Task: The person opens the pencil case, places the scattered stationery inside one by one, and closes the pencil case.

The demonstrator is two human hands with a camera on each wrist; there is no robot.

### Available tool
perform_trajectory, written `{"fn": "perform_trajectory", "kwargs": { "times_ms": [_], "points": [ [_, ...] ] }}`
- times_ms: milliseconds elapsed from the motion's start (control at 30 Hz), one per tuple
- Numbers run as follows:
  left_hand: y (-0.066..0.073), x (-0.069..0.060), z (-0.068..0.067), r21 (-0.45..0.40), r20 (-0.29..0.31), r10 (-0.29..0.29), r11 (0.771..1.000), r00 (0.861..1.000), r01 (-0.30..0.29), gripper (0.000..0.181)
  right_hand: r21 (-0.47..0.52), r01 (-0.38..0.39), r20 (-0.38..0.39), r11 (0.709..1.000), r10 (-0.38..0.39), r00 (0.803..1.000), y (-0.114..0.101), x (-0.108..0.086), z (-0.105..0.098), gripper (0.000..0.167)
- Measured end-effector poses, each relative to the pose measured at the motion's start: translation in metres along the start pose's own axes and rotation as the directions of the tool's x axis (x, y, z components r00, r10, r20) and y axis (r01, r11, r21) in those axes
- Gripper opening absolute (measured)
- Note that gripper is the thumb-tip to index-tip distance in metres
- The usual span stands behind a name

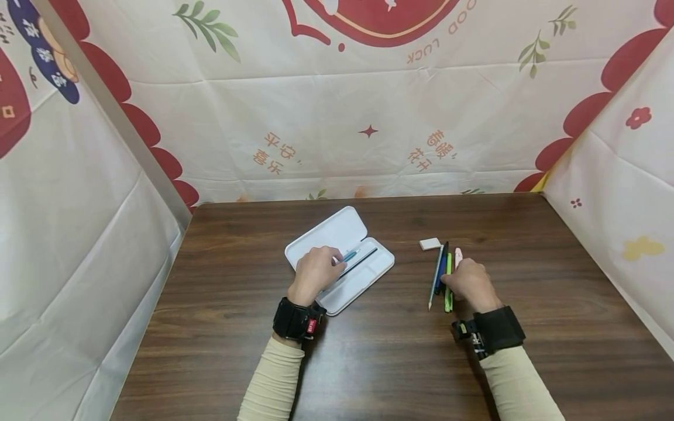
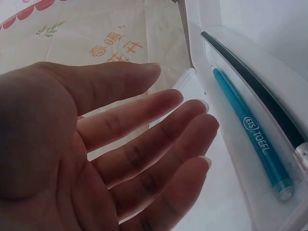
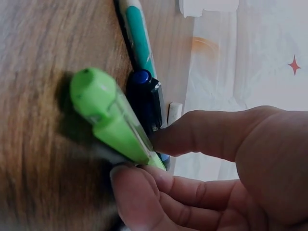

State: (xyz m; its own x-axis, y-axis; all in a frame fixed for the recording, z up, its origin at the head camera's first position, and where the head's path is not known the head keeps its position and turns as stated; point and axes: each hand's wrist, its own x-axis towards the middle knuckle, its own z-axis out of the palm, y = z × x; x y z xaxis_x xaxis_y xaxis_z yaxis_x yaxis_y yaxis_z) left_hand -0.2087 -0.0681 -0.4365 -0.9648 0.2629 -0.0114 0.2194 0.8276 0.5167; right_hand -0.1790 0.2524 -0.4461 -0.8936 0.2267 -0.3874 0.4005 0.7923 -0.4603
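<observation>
A white pencil case [image 1: 361,279] lies with its lid raised flat on the table. My left hand [image 1: 317,270] hovers at it, fingers relaxed and apart, holding nothing in the left wrist view. Inside the case are a teal pen [image 2: 252,134] marked "ETS TOEFL" and a dark, slim stick-like item [image 2: 255,86], separated by a ridge. To the right, my right hand [image 1: 470,282] pinches a lime-green pen [image 3: 115,120] between thumb and fingers. Close by lie a dark blue pen [image 3: 144,98], a teal pencil [image 1: 435,280] and a pale pink item [image 1: 458,256], partly hidden by the hand.
A white eraser [image 1: 429,244] lies just behind the pens. The brown wooden table [image 1: 389,362] runs back to a printed white cloth [image 1: 337,158], with more cloth hanging along both sides.
</observation>
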Motion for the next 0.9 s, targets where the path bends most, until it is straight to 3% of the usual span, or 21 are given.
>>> {"fn": "perform_trajectory", "kwargs": {
  "times_ms": [633,900],
  "points": [
    [0.003,-0.001,0.0,-0.003,-0.027,0.021,1.0,0.999,-0.021,0.016,0.029,0.007,-0.04,1.0,-0.006,0.999,0.002,-0.004,0.001,0.032],
    [0.004,-0.002,0.0,0.0,-0.023,0.02,1.0,1.0,-0.02,0.017,0.019,0.104,-0.07,0.994,-0.103,0.992,-0.005,-0.012,-0.004,0.031]
  ]
}}
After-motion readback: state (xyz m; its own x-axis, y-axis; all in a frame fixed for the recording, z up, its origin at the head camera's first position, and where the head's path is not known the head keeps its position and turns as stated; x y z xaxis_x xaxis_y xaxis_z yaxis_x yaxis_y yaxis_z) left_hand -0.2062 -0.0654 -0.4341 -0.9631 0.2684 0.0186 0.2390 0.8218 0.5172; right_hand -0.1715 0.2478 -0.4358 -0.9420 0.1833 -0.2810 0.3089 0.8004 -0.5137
